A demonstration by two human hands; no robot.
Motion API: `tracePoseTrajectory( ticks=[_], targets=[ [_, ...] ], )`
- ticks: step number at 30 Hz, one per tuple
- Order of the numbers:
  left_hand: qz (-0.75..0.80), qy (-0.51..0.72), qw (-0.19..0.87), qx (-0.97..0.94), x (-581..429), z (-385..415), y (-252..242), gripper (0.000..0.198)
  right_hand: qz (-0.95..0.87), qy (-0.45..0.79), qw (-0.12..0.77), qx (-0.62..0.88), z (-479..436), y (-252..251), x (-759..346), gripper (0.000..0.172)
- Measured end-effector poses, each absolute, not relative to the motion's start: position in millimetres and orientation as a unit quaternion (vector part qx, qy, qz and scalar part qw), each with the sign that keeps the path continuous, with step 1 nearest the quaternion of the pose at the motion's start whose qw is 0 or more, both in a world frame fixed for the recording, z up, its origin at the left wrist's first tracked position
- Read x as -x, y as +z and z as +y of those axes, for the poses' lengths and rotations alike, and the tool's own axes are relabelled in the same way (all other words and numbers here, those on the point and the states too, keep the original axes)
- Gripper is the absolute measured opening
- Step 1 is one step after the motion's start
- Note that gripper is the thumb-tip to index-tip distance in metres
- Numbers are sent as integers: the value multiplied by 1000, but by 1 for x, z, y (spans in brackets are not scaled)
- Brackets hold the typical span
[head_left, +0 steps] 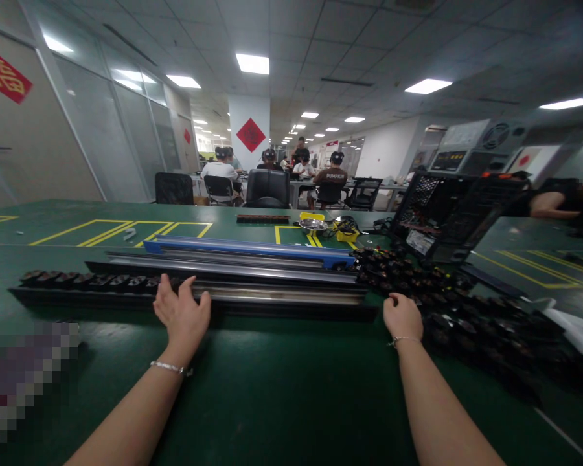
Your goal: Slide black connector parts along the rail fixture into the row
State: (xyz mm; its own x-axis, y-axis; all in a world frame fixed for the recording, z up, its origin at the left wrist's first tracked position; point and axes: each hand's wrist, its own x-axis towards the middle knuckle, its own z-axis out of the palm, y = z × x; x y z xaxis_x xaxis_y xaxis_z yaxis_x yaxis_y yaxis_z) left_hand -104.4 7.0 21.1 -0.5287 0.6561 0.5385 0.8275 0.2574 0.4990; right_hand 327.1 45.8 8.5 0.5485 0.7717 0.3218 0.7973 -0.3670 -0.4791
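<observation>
In front of me a long black channel rail (282, 299) lies across the table, its left part filled with a row of small black pieces (97, 281). My left hand (182, 317) is at the rail near the end of that row, its fingers spread apart. My right hand (403, 317) is just past the rail's right end, beside a large heap of small black parts (466, 317). Its fingers are curled closed, and whatever is in them is hidden. Behind the near rail lie another dark rail (233, 267) and a blue rail (252, 249).
An opened black computer case (447, 213) stands at the back right, near another person's arm (554, 204). A metal dish (313, 224) and a yellow object (347, 234) sit behind the rails, near a short dark strip (262, 219). White plastic (576, 330) lies at right.
</observation>
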Motion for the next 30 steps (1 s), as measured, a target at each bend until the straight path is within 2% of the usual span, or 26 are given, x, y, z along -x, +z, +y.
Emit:
tracePoseTrajectory(
  ticks=[4,8,13,19,30],
  targets=[
    [-831,-377,42,407,116,14,19,45,-562,-94,354,742,40,20,-298,41],
    [-835,-371,34,406,120,17,17,47,-684,-105,309,652,34,22,-243,42],
    [-838,-366,22,404,122,19,16,49,-701,-101,267,654,31,16,-210,38],
    [-838,-372,34,397,124,20,13,45,-696,-89,287,652,32,17,-213,36],
    [-842,-350,23,411,125,22,13,51,-678,-108,308,659,33,15,-209,35]
  ],
)
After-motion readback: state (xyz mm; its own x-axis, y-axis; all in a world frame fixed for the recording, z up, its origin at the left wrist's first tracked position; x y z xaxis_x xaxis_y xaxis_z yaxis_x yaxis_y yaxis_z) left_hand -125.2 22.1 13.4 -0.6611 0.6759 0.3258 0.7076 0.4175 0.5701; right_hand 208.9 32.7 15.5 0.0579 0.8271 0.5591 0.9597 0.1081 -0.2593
